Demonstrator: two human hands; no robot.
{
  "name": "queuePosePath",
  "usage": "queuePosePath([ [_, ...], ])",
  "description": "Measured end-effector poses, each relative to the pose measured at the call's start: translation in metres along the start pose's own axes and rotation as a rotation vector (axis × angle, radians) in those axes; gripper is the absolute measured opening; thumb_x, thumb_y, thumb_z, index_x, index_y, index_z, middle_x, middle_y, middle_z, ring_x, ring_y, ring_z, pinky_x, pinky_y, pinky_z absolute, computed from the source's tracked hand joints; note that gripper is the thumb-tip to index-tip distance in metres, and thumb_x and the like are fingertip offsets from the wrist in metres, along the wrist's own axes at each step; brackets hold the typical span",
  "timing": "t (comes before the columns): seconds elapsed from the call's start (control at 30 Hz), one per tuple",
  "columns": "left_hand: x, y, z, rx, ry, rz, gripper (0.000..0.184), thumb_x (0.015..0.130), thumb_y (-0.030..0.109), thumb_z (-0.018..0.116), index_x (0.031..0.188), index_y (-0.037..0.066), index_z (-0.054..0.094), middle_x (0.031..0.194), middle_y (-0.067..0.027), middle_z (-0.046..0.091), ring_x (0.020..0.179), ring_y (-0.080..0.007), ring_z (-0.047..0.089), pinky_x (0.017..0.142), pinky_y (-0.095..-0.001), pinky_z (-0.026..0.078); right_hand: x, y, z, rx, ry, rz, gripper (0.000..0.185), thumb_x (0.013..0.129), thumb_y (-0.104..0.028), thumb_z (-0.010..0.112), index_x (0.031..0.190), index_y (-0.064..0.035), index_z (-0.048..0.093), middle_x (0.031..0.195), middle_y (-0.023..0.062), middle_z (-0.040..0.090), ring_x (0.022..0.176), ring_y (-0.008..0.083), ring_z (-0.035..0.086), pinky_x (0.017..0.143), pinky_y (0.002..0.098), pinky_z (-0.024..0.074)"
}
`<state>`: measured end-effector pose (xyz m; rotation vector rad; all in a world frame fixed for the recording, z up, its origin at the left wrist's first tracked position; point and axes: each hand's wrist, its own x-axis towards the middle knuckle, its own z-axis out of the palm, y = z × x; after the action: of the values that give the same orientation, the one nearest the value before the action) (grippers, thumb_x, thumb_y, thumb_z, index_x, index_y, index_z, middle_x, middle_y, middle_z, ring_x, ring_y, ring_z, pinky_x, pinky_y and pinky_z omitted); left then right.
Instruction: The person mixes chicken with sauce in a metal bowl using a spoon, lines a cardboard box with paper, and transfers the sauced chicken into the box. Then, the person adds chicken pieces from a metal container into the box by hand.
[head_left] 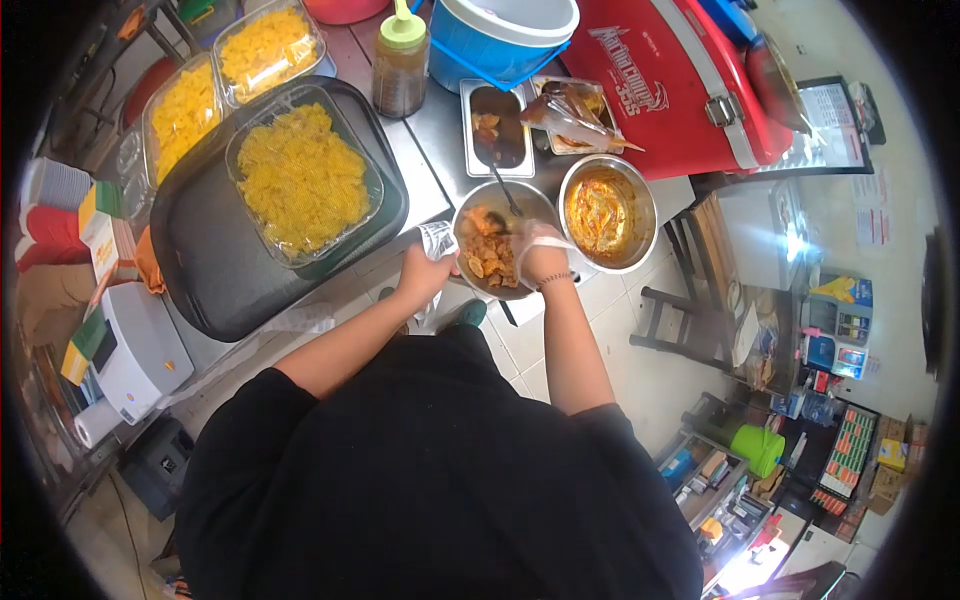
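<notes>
My left hand (428,270) is closed around a silver foil wrapper (438,240) at the near left rim of a steel bowl (463,213). Pieces of orange-brown cooked meat (487,262) lie in that bowl, and a dark-handled utensil (506,192) leans over its far side. Over the bowl's right side reaches my right hand (541,258), in a clear plastic glove. Its fingers are curled down by the meat; what they hold is hidden. A second steel bowl (646,203) with orange sauce stands just to the right.
Left, a clear container (372,170) of yellow rice sits on a black tray (210,285). Behind the bowls stand a sauce bottle (401,75), a blue bucket (485,45), a steel pan (468,130) and a red cooler (665,110). A dark stool (650,325) is at right.
</notes>
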<state>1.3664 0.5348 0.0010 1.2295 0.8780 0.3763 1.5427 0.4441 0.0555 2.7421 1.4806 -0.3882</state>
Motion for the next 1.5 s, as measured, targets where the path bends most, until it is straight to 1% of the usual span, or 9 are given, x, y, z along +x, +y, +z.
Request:
queuePosePath([
  [0.1,0.001,0.003,-0.001,-0.04,0.036,0.0,0.009,0.079,0.009,0.061,0.077,0.0,0.063,0.061,-0.0054,0.062,0.053,-0.0098,0.054,0.05,-0.0276,0.041,-0.005,-0.015,-0.029,0.012,-0.142,-0.108,0.021,0.079,-0.023,0.056,0.091,-0.0082,0.066,0.087,0.0166,0.063,0.081,0.033,0.06,0.073,0.0416,0.0473],
  [0.13,0.001,0.006,-0.002,-0.057,0.05,-0.009,0.009,0.079,0.009,0.061,0.077,0.0,0.063,0.061,-0.0054,0.062,0.053,-0.0097,0.054,0.05,-0.0276,0.041,-0.012,-0.011,-0.041,0.019,-0.078,-0.231,0.018,0.077,-0.021,0.059,0.09,-0.01,0.066,0.083,0.0141,0.063,0.079,0.03,0.061,0.07,0.0401,0.0478],
  [0.33,0.007,0.009,-0.009,-0.075,0.08,-0.006,0.008,0.08,0.008,0.06,0.079,0.001,0.063,0.061,-0.0051,0.062,0.053,-0.0095,0.054,0.05,-0.0265,0.041,-0.08,0.018,-0.057,-0.139,0.127,-0.272,0.018,0.074,-0.014,0.057,0.092,-0.0111,0.059,0.077,0.0118,0.06,0.073,0.0281,0.061,0.061,0.0398,0.0489],
  [0.57,-0.004,0.01,-0.002,-0.081,0.038,-0.004,0.01,0.08,0.007,0.06,0.075,0.0,0.063,0.062,-0.005,0.062,0.055,-0.0094,0.055,0.052,-0.0268,0.042,-0.057,0.011,0.021,-0.038,-0.027,0.036,0.017,0.077,-0.011,0.053,0.093,-0.013,0.059,0.086,0.0149,0.061,0.079,0.034,0.06,0.066,0.043,0.0483],
  [0.8,-0.009,0.012,0.001,-0.097,0.059,-0.022,0.012,0.081,0.01,0.063,0.08,-0.002,0.061,0.064,-0.0043,0.062,0.058,-0.0102,0.055,0.056,-0.0271,0.043,-0.031,-0.004,-0.041,0.089,0.185,0.203,0.011,0.074,-0.016,0.055,0.08,-0.0093,0.062,0.077,0.0184,0.062,0.075,0.0364,0.06,0.067,0.0419,0.0489],
  [1.13,-0.008,0.009,0.001,-0.052,0.045,-0.015,0.011,0.081,0.006,0.06,0.087,-0.003,0.062,0.063,-0.0046,0.062,0.055,-0.0108,0.058,0.053,-0.0267,0.045,-0.022,0.005,0.015,0.063,0.162,-0.082,0.015,0.078,-0.009,0.052,0.086,-0.0072,0.065,0.081,0.0175,0.062,0.078,0.0333,0.061,0.069,0.0407,0.0487],
  [1.23,-0.005,0.007,-0.001,-0.022,0.022,-0.029,0.013,0.081,0.006,0.059,0.09,-0.003,0.062,0.064,-0.0041,0.062,0.055,-0.0097,0.057,0.052,-0.0261,0.045,-0.064,-0.019,-0.051,0.059,0.199,-0.088,0.017,0.078,-0.006,0.051,0.089,-0.0094,0.064,0.08,0.0157,0.061,0.077,0.0313,0.061,0.067,0.0404,0.0488],
  [1.37,-0.006,0.013,-0.001,-0.112,0.035,-0.045,0.015,0.08,0.012,0.064,0.087,-0.001,0.063,0.063,-0.0026,0.06,0.055,-0.0093,0.052,0.053,-0.0269,0.041,-0.087,-0.024,-0.031,-0.134,-0.107,-0.018,0.026,0.077,-0.006,0.051,0.1,-0.0131,0.059,0.082,0.0133,0.061,0.079,0.0289,0.061,0.068,0.0396,0.0497],
  [1.5,-0.009,0.017,-0.002,-0.059,0.012,-0.063,0.016,0.081,0.008,0.061,0.093,-0.003,0.062,0.066,-0.003,0.061,0.057,-0.0089,0.055,0.054,-0.0262,0.044,-0.081,-0.021,0.002,-0.024,-0.008,-0.013,0.017,0.077,-0.01,0.05,0.091,-0.0041,0.058,0.084,0.0177,0.062,0.078,0.0331,0.061,0.067,0.0405,0.0501],
])
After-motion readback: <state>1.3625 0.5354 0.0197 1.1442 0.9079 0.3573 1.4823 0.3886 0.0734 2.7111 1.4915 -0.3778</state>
